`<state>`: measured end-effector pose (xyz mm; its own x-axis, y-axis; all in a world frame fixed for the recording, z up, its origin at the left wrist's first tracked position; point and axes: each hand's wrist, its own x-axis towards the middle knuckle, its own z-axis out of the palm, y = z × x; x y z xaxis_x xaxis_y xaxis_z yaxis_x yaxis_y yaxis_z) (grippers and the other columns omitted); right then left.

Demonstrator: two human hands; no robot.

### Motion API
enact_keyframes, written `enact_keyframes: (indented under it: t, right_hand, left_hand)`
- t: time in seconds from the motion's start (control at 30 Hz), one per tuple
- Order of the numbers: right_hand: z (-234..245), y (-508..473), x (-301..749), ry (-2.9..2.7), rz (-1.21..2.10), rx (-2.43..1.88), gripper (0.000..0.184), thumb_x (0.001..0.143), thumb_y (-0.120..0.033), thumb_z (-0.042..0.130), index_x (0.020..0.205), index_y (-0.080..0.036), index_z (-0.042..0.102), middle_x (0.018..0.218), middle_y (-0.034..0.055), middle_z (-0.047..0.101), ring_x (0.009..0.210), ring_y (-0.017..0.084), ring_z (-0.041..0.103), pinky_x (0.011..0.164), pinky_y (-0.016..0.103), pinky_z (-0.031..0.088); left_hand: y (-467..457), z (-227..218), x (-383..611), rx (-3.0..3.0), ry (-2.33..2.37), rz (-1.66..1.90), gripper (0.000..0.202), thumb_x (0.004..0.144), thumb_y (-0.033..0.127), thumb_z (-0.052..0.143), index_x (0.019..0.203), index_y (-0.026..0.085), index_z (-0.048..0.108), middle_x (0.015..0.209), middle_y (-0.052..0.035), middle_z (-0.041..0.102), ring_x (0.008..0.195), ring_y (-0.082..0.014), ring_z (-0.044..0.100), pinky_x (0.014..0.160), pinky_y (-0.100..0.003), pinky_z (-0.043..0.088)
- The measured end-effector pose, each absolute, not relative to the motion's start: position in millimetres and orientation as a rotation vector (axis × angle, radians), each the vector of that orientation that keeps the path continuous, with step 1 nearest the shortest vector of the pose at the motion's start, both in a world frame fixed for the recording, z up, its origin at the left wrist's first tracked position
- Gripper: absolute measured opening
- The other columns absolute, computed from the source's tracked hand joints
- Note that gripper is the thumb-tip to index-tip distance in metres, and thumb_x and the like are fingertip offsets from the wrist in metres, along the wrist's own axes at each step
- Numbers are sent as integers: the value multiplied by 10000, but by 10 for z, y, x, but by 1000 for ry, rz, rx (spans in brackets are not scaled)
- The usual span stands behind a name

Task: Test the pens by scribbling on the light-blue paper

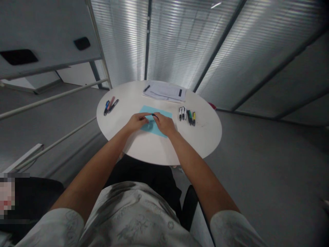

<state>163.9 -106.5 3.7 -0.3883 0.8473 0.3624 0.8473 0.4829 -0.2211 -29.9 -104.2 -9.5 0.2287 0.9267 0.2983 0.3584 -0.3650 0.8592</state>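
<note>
We find a round white table (203, 140) with a smooth, faintly glossy top. Near its centre lies a matt pale-blue paper sheet (156, 111). At twelve o'clock rests a stack of thin matt white paper (164, 91). At nine o'clock lie slim glossy plastic pens (110, 105), with glossy plastic markers (187, 116) at three o'clock.

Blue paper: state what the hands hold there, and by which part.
The right hand pinches a small dark object by one end; its kind cannot be told.

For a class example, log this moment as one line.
left hand | right hand | both at: small dark object | beneath: blue paper
</note>
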Motion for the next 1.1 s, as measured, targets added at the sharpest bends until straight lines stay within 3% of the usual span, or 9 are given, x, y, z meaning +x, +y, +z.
enact_keyframes:
  t: [0.13,0.27,0.43,0.63,0.83,1.1]
  right_hand:
    - [75,-1067,1636,-2254,-6,-1410,423,1031,-432,260,1319,-253,513,1263,54,658,1080,225,632,869,322,468]
    - [88,-1060,1658,-2176,-24,-1429,427,1028,-427,258,1325,-229,493,1283,79,637,1101,239,614,887,342,469]
    - [47,-1028,1688,-2196,-63,-1503,381,999,-360,345,1316,-202,485,1251,119,612,1095,248,596,882,370,481]
    - [31,-1003,1708,-2326,-88,-1586,305,956,-355,460,1209,-237,585,1182,99,619,1033,250,617,809,361,511]
    - [19,-980,1710,-2332,-59,-1592,289,980,-287,403,1181,-260,610,1148,88,640,1046,240,615,816,353,508]
    - [36,-982,1709,-2171,-83,-1535,350,988,-269,371,1294,-247,540,1229,91,605,1061,239,605,832,349,501]
  left_hand:
    - [-1052,-70,-301,1773,1253,1138,471,728,253,557,1157,114,694,720,-47,679,551,-114,516,531,-237,408]
    - [-1052,-63,-300,1731,1286,1119,336,730,267,560,975,125,741,727,-67,686,569,-129,542,535,-248,416]
    - [-1049,-61,-291,1697,1288,1115,267,742,324,568,840,137,731,709,-69,680,563,-131,533,526,-254,399]
    - [-1029,-83,-309,1691,1249,1122,232,720,327,555,731,138,689,668,-32,648,550,-113,522,537,-240,392]
    - [-1057,-45,-309,1689,1258,1124,213,703,320,550,691,145,670,629,-17,619,546,-115,517,533,-240,374]
    - [-1058,-43,-295,1715,1273,1118,250,750,342,558,712,140,701,643,-36,642,543,-120,518,519,-249,365]
